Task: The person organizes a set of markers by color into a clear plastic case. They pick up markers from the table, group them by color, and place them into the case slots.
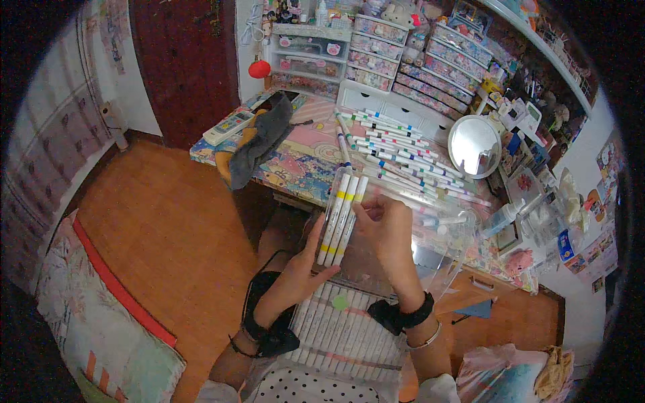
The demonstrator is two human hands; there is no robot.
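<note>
Three white markers point(340, 221) with yellow bands lie side by side at the left end of a clear plastic case point(430, 258). My left hand point(295, 279) is closed around the case's left edge, its thumb by the markers' lower ends. Against the rightmost marker, my right hand point(388, 228) has its fingers pinched together; the fingertips are partly hidden. Below both hands, a row of many white markers point(329, 332) sits packed on my lap, with a green round sticker point(339, 302) near its upper edge.
Loose white markers point(403, 151) with coloured bands are spread over the patterned desk point(312, 144). A round mirror point(474, 146) stands to their right. A remote control point(228, 127) and a grey cloth item point(262, 148) lie at the left. Small drawers point(376, 43) line the back.
</note>
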